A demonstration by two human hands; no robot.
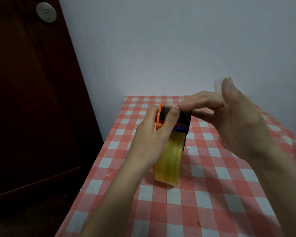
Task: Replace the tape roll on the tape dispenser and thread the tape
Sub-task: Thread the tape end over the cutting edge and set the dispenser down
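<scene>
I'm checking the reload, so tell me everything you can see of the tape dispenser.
The tape dispenser is plastic, with an orange side frame, a toothed edge at its far top, a dark front plate and a purple part below. A yellowish translucent tape roll sits in it, nearest the camera. It is held just above the checked tablecloth. The left hand grips it, thumb on the plate; the right hand reaches its fingers to the toothed edge.
</scene>
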